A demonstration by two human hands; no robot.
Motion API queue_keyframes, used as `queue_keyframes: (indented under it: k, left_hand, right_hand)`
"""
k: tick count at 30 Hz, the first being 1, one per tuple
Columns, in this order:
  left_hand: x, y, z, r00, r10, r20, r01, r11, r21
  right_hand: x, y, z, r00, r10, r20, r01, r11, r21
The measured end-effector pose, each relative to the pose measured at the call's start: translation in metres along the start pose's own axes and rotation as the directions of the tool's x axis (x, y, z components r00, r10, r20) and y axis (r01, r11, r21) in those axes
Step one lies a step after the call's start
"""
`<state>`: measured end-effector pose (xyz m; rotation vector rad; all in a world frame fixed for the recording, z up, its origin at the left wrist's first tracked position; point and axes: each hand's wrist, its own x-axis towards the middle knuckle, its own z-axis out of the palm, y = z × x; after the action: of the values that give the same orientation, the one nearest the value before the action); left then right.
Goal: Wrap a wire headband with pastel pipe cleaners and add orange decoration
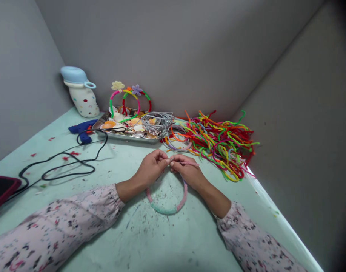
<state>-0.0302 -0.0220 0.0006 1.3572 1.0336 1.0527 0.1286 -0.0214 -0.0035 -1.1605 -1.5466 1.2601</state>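
Observation:
A round hoop wrapped in fuzzy pink and mint pipe cleaner (165, 210) hangs or rests below my fingers at the middle of the table. My left hand (151, 168) pinches the far part of this hoop between thumb and fingers. Close beside it, my right hand (188, 172) is also closed at the same spot, the fingertips nearly touching. A pink pipe cleaner (192, 163) sticks out to the right across the back of my right hand's fingers. The gripped stretch of the hoop is mostly hidden by my fingers.
Behind my hands stands a metal tray (127, 137) with shells, a grey wire coil (158, 121) and finished flower hoops (139, 104). Loose coloured pipe cleaners (220, 139) pile at right. At left are a blue glue gun (82, 127), black cord (68, 173), bottle (83, 100) and phone (4, 189).

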Motion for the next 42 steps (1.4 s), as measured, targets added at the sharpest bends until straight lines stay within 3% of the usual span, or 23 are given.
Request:
queue_keyframes:
  k: [11, 19, 42]
  left_hand:
    - [-0.002, 0.003, -0.001, 1.000, 0.014, 0.003, -0.014, 0.995, 0.096]
    - [-0.003, 0.004, -0.001, 1.000, 0.020, 0.009, -0.021, 0.995, 0.099]
    - [-0.006, 0.014, 0.003, 0.996, 0.021, 0.086, -0.030, 0.994, 0.103]
  right_hand:
    - [0.002, -0.001, -0.002, 0.999, 0.034, 0.015, -0.036, 0.989, 0.141]
    - [0.003, -0.003, -0.003, 0.998, 0.040, 0.041, -0.045, 0.988, 0.146]
    - [0.010, 0.000, -0.006, 0.992, 0.124, -0.038, -0.107, 0.951, 0.290]
